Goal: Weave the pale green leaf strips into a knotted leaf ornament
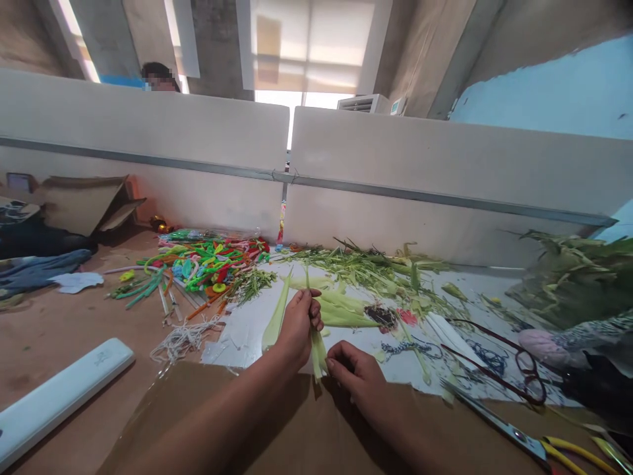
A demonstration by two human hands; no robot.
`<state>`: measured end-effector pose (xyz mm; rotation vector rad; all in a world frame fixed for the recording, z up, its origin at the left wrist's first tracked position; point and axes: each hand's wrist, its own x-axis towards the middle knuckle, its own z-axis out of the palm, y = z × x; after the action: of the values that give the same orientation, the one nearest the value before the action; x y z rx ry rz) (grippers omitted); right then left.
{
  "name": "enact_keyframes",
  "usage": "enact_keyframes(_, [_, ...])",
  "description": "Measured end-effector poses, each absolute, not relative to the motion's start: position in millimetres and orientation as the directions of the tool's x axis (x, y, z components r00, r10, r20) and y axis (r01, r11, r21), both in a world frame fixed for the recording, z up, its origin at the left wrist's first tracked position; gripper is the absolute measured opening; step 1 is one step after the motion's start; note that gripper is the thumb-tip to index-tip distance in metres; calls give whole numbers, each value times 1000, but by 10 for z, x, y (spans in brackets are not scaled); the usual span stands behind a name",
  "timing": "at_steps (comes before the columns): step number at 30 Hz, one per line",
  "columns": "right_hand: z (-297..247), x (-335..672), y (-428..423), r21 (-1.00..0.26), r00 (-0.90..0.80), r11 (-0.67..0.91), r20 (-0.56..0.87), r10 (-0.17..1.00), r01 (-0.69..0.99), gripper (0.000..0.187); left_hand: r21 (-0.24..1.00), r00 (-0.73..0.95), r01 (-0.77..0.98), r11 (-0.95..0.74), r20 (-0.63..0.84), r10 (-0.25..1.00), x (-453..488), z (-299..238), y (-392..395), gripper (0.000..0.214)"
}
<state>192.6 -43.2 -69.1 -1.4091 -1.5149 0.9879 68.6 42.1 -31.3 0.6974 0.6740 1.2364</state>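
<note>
Brown table (64, 316): one husk strip (318, 353) across the white sheet's (237, 333) near edge, pinched in my left hand (299, 323), its near end pinched by my right hand (359, 373), seemingly part-worked; loose husks (343, 310) beyond, apparently unworked.

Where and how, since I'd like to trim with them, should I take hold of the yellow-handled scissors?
Probably by the yellow handles, with the right hand, coming from the near right side and above. The scissors lie slantwise, handles toward the near right and blades pointing left and away, so this grip should avoid the cutting edges.
</note>
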Motion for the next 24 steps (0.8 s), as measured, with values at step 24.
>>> enact_keyframes(24, [-696,1892,-471,-862,-75,117,91,993,493,11,777,181,-612,148,-45,983,704,-337,467,46])
